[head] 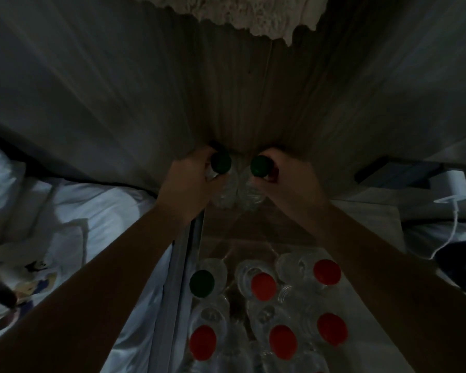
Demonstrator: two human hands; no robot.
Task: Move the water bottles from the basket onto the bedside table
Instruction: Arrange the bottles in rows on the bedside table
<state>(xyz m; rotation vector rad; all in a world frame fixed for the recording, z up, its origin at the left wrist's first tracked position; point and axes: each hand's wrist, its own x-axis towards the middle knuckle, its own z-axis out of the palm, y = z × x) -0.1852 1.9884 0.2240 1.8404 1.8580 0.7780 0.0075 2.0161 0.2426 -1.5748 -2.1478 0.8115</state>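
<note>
At the centre of the frame, just left of the middle, the left hand (189,184) has its fingers curled round the neck of a clear plastic water bottle with a dark green cap (221,162). Just beside it to the right stands a second green-capped clear bottle (261,166), gripped the same way by the right hand (291,181). Both bottles stand upright, caps towards the camera and long axes pointing down, their bodies almost touching. Directly beneath them lies a brown wooden surface (253,224), probably the bedside table, so the coming move is straight down. I cannot tell whether the bases touch it. At the lower centre stand the remaining clear bottles with red caps (264,286), with one green-capped among them.
</note>
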